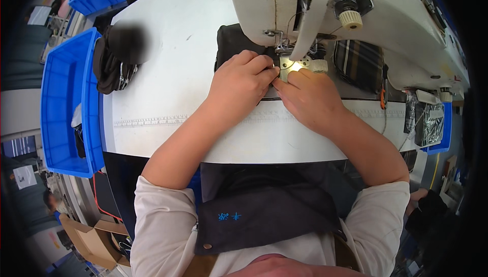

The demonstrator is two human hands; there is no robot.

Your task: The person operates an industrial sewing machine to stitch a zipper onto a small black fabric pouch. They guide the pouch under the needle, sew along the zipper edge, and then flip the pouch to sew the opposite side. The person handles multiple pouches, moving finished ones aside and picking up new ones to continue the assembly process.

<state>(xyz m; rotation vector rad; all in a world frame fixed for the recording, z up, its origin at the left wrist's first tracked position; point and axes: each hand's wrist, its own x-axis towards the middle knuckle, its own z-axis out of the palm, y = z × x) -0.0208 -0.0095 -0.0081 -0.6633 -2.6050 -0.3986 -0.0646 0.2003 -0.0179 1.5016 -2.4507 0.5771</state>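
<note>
A white sewing machine [267, 2] stands over the table [168, 73], its lit needle plate [295, 63] under the presser foot. Dark fabric [231, 40] lies left of the needle and along the plate. My left hand [244, 81] presses on this fabric with curled fingers, pinching its edge beside the foot. My right hand [310, 99] is closed at the same edge, fingertips just in front of the needle and almost meeting those of my left hand. What exactly lies between the fingertips is partly hidden.
Blue bins [61, 99] stand left; a dark zippered pile [109, 63] sits at the table's left. Striped cloth [356, 61], orange-handled snips [384, 94] and bagged items [429, 124] are at right. An open cardboard box [84, 239] and a person [58, 208] appear at lower left.
</note>
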